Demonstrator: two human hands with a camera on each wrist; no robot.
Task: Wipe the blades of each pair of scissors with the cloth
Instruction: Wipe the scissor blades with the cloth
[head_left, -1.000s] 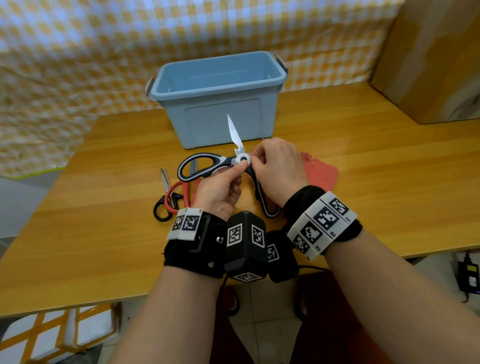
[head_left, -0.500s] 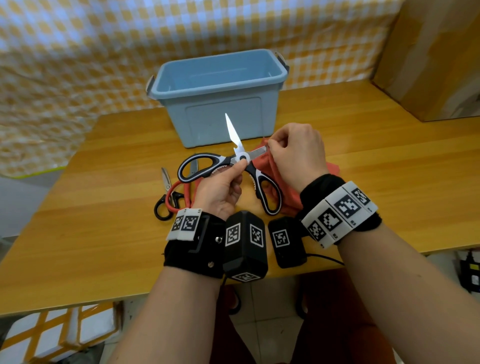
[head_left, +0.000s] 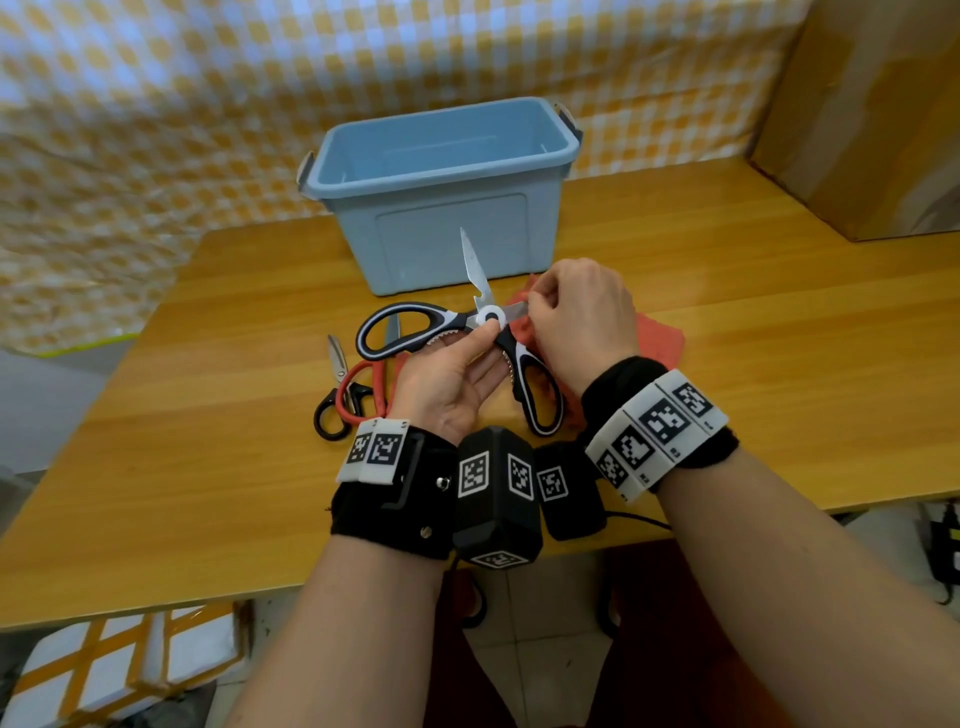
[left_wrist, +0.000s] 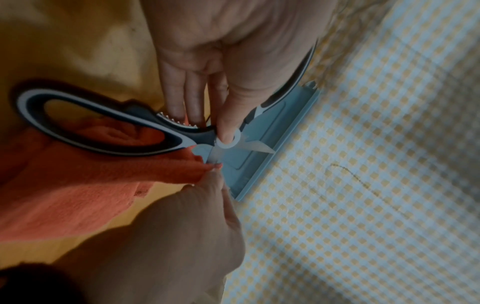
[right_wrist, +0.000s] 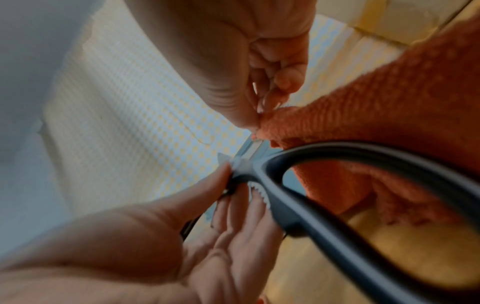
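R hand is back in near the pivot, cloth pinched round the lower blade. Half a sec ago it sat further out toward the tip, so this reads as another stroke, blade not done yet. L hand grips the big kitchen scissors at the pivot, thumb on the rivet, blades wide apart, held just above the table. Two more pairs wait beside it. Head view shows those and the blue bin; L wrist cam alone shows fingertips nipping the cloth onto steel.
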